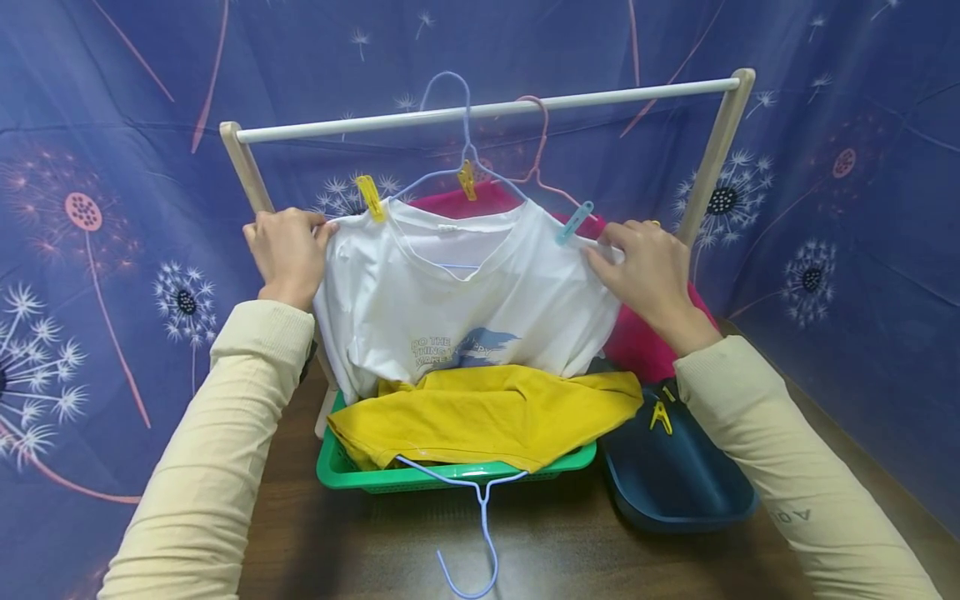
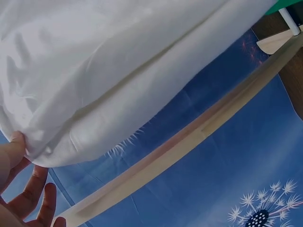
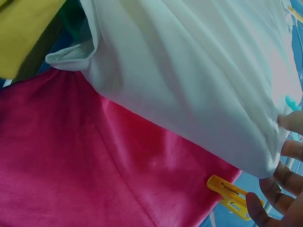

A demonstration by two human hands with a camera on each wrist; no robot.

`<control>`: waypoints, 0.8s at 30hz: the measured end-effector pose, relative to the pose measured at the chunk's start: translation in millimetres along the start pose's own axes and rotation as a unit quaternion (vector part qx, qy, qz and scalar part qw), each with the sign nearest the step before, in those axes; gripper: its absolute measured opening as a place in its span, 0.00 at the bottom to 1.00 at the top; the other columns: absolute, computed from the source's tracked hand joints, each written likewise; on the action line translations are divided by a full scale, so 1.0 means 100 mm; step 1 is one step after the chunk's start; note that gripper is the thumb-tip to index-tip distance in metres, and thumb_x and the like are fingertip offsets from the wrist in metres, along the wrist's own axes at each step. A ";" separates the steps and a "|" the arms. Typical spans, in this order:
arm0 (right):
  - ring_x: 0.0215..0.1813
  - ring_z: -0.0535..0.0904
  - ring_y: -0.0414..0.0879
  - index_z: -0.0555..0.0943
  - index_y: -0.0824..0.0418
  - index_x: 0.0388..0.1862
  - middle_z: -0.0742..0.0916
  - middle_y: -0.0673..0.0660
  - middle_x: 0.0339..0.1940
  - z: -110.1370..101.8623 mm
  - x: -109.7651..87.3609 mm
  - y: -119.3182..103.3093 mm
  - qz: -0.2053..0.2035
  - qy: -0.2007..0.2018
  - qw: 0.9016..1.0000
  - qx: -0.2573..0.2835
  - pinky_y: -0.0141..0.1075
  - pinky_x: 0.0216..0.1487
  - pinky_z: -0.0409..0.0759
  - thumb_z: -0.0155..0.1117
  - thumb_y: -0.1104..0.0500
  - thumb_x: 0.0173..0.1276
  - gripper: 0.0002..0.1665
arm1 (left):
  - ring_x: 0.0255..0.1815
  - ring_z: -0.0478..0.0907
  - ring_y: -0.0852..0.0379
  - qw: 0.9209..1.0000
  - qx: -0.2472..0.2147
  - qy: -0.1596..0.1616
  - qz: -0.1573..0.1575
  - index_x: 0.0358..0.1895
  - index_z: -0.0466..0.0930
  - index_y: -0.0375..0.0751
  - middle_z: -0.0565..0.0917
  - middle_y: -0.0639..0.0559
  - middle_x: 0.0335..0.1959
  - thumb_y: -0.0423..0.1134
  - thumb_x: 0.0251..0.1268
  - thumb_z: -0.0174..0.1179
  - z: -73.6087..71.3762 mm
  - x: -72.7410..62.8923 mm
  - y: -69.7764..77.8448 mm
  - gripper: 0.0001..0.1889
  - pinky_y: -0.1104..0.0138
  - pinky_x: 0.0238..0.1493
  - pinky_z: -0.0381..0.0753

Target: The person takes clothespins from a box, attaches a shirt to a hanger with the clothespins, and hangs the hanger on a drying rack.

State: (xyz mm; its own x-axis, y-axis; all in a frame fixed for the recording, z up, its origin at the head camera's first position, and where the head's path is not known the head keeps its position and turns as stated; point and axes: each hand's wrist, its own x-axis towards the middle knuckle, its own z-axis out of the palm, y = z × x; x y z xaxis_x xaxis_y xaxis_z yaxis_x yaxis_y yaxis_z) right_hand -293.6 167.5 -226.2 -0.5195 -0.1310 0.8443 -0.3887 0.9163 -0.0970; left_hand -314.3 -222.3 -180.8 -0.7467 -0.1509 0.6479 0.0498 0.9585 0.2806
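Observation:
A white V-neck T-shirt (image 1: 480, 292) hangs on a blue hanger (image 1: 467, 125) hooked over the rail. At its left shoulder my left hand (image 1: 288, 254) pinches the cloth between thumb and fingers. My right hand (image 1: 648, 267) pinches the opposite shoulder in the same way. One yellow clothespin (image 1: 370, 198) clips the shirt near the collar on the left, and a light blue clothespin (image 1: 575, 222) clips it on the right. Behind it hangs a magenta garment (image 3: 118, 156) on a pink hanger (image 1: 542, 142), with a yellow clothespin (image 3: 229, 195) near my right fingers.
The white rail (image 1: 337, 127) spans two wooden posts. Below the shirt, a green basket (image 1: 450, 477) holds a yellow garment (image 1: 487, 417) with another blue hanger (image 1: 483, 517) sticking out in front. A dark blue bin (image 1: 682, 492) with yellow clothespins stands at the right. Patterned curtain surrounds the table.

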 end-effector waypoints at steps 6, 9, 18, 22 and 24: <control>0.21 0.70 0.53 0.80 0.61 0.26 0.76 0.59 0.15 -0.01 -0.05 0.01 0.002 -0.008 1.000 0.006 0.43 0.19 0.67 0.63 0.50 0.57 0.15 | 0.50 0.71 0.34 1.000 0.005 -0.013 -0.003 0.49 0.81 0.43 0.82 0.40 0.46 0.49 0.65 0.53 0.07 -0.02 0.01 0.18 0.48 0.51 0.59; 0.21 0.71 0.53 0.80 0.62 0.27 0.78 0.60 0.16 -0.01 -0.07 0.00 0.000 -0.016 1.000 0.010 0.43 0.19 0.68 0.63 0.50 0.57 0.15 | 0.50 0.70 0.34 1.000 0.015 -0.022 -0.006 0.48 0.81 0.42 0.82 0.39 0.47 0.49 0.65 0.52 0.10 -0.05 -0.01 0.18 0.47 0.51 0.58; 0.24 0.73 0.54 0.81 0.64 0.29 0.81 0.61 0.20 0.03 -0.13 0.01 -0.004 -0.016 1.000 0.019 0.44 0.22 0.70 0.65 0.50 0.56 0.17 | 0.51 0.68 0.33 0.999 0.009 -0.049 0.001 0.45 0.80 0.37 0.80 0.35 0.46 0.43 0.65 0.52 0.26 -0.10 -0.03 0.14 0.45 0.52 0.57; 0.26 0.76 0.56 0.82 0.64 0.29 0.83 0.61 0.22 0.03 -0.15 0.02 -0.005 -0.014 1.000 0.025 0.46 0.24 0.72 0.65 0.51 0.56 0.15 | 0.52 0.66 0.31 0.995 -0.010 -0.098 0.006 0.52 0.76 0.35 0.77 0.32 0.51 0.38 0.63 0.51 0.31 -0.13 -0.02 0.16 0.43 0.53 0.55; 0.28 0.77 0.57 0.81 0.64 0.29 0.84 0.61 0.24 0.04 -0.17 0.03 -0.007 -0.013 0.999 0.028 0.47 0.25 0.74 0.65 0.52 0.57 0.14 | 0.53 0.65 0.30 0.992 -0.016 -0.125 0.005 0.55 0.72 0.35 0.75 0.31 0.53 0.37 0.62 0.52 0.33 -0.14 -0.03 0.18 0.42 0.53 0.54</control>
State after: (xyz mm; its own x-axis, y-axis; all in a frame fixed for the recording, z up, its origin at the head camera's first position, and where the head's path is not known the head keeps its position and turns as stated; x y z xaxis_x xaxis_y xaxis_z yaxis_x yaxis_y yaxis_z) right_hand -288.8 170.6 -242.3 -0.5334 -0.1547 0.8316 -0.4383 0.8914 -0.1153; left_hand -325.9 -215.0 -213.6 -0.8873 -0.0719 0.4556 0.0764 0.9512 0.2989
